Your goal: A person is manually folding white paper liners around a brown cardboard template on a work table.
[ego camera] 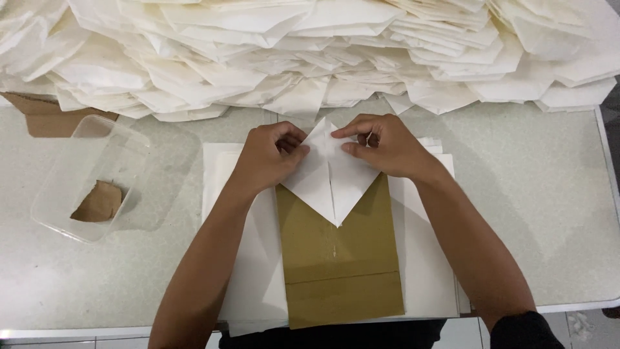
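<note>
Judging by the huge heap of folded white paper pieces (310, 52) piled across the far side of the table (549, 213), a lot of the folding looks done already, though how many sheets are left in the flat white stack (426, 258) near the person is hard to tell. On that stack lies a brown cardboard template (339, 265), and the white sheet being folded (330, 178) sits over its far end, both top corners turned in to meet at a centre seam, forming a point aimed toward the person. So this piece looks about mid-fold.

The left hand (268, 155) pinches the left flap's far edge, fingers curled tight. The right hand (381, 145) pinches the right flap near the peak. Off to the left is a clear plastic tub (58, 194) with a brown scrap (98, 202) inside.
</note>
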